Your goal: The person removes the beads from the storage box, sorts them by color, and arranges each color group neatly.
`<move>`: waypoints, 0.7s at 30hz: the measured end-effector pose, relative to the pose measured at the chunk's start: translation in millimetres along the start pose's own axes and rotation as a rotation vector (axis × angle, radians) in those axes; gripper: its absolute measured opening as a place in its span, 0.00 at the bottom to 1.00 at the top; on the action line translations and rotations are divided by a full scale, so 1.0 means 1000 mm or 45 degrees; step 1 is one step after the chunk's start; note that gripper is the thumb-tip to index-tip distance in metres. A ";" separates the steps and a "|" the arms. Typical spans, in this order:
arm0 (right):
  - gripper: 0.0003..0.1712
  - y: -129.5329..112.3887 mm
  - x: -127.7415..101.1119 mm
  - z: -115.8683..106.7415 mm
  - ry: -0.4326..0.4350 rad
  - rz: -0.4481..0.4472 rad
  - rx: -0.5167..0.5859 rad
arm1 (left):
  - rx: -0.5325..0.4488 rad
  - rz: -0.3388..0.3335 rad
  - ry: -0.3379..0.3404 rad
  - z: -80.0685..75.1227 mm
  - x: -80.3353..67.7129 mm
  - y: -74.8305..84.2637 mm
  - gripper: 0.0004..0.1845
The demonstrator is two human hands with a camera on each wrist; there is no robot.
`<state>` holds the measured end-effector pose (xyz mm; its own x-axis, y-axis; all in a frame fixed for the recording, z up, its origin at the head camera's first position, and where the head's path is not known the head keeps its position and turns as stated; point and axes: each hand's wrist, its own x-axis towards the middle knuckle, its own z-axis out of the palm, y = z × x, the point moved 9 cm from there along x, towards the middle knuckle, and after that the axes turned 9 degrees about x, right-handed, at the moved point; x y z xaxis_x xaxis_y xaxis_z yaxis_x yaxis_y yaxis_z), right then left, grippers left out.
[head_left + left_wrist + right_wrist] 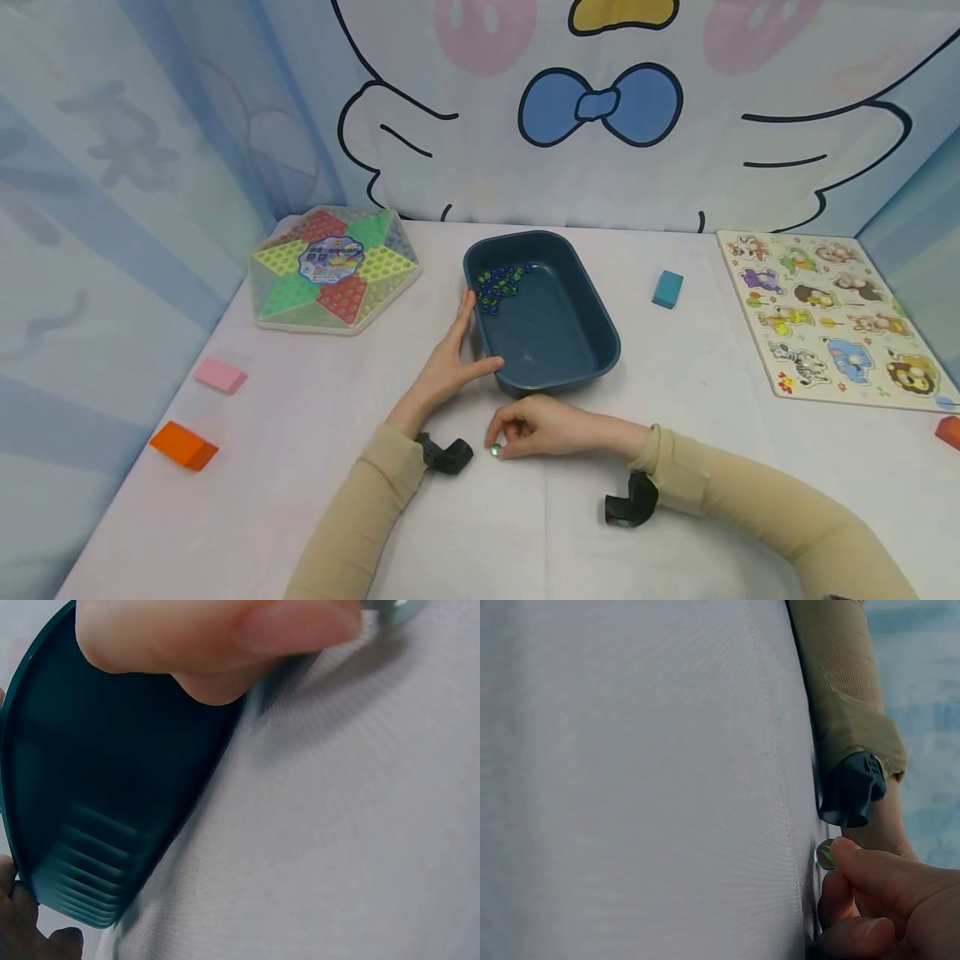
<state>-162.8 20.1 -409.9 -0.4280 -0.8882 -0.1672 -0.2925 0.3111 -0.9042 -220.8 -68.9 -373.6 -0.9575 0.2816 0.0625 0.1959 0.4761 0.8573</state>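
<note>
Head view: the right hand (pixel 542 423) pinches one round green glass marble (pixel 495 449), best held snugly; the left hand (pixel 442 368) is spread.

From here I've got a wide lane right of the blue tray (pixel 551 333), up to the animal board (pixel 847 321), with only the teal block (pixel 667 288) in it. Over the tray I can drop in from above onto bare floor, near and right, marbles (pixel 498 287) far left; left hand (pixel 448 358) blocks the left rim, right hand (pixel 543 427) the near side. Left, counter (pixel 300 417) runs free between left sleeve (pixel 360 508) and pink block (pixel 220 376), star board (pixel 333 271) capping the far end.
</note>
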 end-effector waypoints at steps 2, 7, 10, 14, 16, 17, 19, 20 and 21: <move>0.09 0.000 -0.001 0.000 -0.008 -0.008 -0.009 | -0.007 0.004 -0.003 0.000 0.000 0.000 0.51; 0.12 -0.001 -0.007 0.000 -0.049 -0.036 -0.028 | 0.004 -0.006 -0.004 0.000 0.001 -0.001 0.51; 0.13 -0.001 -0.011 -0.002 -0.069 -0.029 -0.021 | 0.022 -0.025 0.002 0.003 0.006 -0.014 0.52; 0.15 -0.009 -0.018 -0.006 -0.138 0.002 0.038 | 0.052 -0.033 0.014 0.009 0.013 -0.034 0.53; 0.16 -0.020 -0.021 -0.008 -0.198 -0.012 0.066 | 0.059 -0.024 0.023 0.011 0.015 -0.038 0.53; 0.16 -0.027 -0.022 -0.010 -0.229 -0.031 0.081 | 0.061 -0.020 0.025 0.011 0.015 -0.039 0.53; 0.16 -0.042 -0.023 -0.017 -0.270 -0.073 0.105 | 0.058 -0.016 0.029 0.012 0.015 -0.040 0.53; 0.16 -0.049 -0.023 -0.022 -0.280 -0.089 0.126 | 0.055 -0.014 0.031 0.012 0.014 -0.040 0.53; 0.16 -0.056 -0.022 -0.028 -0.281 -0.100 0.151 | 0.053 -0.013 0.032 0.012 0.014 -0.041 0.53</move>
<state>-160.8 31.5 -345.2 -0.2070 -0.9643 -0.1649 -0.2097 0.2084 -0.9553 -239.7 -74.3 -413.5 -0.9645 0.2556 0.0671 0.1941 0.5132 0.8360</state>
